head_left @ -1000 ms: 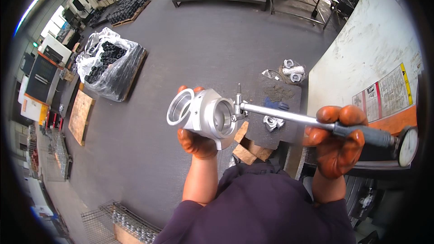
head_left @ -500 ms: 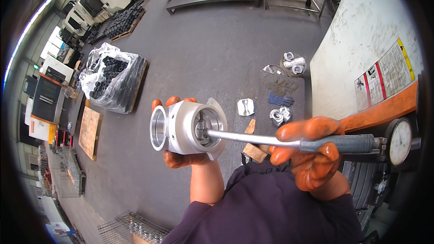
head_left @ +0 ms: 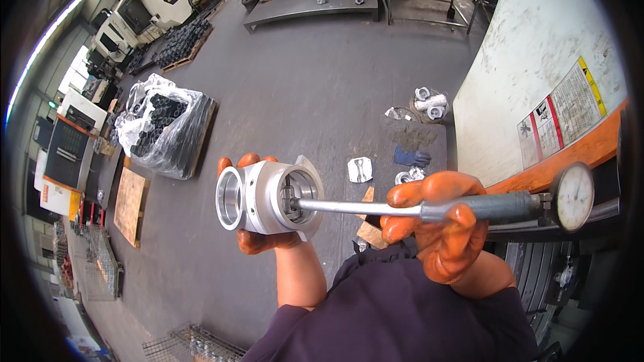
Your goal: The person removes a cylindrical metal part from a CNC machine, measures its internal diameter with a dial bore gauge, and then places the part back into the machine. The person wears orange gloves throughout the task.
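A silver machined metal housing with round bores at both ends is held in my left hand, gloved in orange. The fingers wrap behind it and the thumb side shows below. My right hand, also in an orange glove, grips the grey sleeve of a dial bore gauge. The gauge's straight rod runs leftward, and its measuring head sits inside the housing's right-hand bore. At the gauge's right end is the round white dial; its reading is too small to make out.
To the right stands a white machine panel with an orange edge. A blue glove and metal parts lie beyond my right hand. A plastic-wrapped pallet load, a wooden pallet and wire baskets stand left. A low metal table stands far ahead.
Both hands have shifted slightly left with the housing and the gauge, and the housing is a little lower in view. The gauge's head remains in the bore.
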Tool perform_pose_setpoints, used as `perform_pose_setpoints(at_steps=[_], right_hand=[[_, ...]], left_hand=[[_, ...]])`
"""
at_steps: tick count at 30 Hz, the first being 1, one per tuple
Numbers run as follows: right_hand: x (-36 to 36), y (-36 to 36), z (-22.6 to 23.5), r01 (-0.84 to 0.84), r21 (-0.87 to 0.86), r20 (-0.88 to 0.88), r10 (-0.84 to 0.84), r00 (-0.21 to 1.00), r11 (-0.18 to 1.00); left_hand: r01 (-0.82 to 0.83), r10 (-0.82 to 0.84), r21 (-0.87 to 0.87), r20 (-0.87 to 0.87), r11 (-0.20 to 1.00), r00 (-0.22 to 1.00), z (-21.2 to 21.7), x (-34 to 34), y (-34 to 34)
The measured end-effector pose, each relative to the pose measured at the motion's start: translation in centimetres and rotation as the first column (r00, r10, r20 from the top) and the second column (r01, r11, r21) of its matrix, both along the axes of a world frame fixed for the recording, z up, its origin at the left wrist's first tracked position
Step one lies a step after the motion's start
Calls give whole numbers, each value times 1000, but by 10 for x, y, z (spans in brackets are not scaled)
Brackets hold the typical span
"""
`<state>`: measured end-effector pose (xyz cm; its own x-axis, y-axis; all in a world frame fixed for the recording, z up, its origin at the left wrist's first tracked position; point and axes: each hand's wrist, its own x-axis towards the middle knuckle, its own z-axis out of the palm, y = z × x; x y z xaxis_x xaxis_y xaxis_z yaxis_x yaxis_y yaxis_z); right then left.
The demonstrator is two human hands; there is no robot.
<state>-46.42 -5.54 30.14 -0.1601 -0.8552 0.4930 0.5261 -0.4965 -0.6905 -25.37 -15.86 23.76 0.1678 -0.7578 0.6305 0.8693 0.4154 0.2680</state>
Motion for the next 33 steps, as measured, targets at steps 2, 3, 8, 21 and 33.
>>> perform_pose_setpoints(at_steps=[2, 3, 8, 21, 33], right_hand=[[-1, -4, -2, 13, -45, 6, -13, 1000, 999], [-1, -6, -5, 18, -40, 16, -18, 1000, 999], [-1, -3, -6, 48, 25, 87, -50, 995, 999], [-7, -1, 2, 65, 33, -25, -64, 998, 997], [-1, 1, -6, 44, -74, 66, -40, 997, 996]], left_hand=[[-24, 24, -3, 12, 1000, 1000, 2, -1, 0], [-40, 40, -8, 28, 999, 999, 3, 0, 0], [-44, 44, -11, 38, 999, 998, 7, -6, 0], [-180, 199, -103, 229, 978, 953, 8, 2, -8], [-423, 385, 183, 212, 887, 898, 8, 0, -2]])
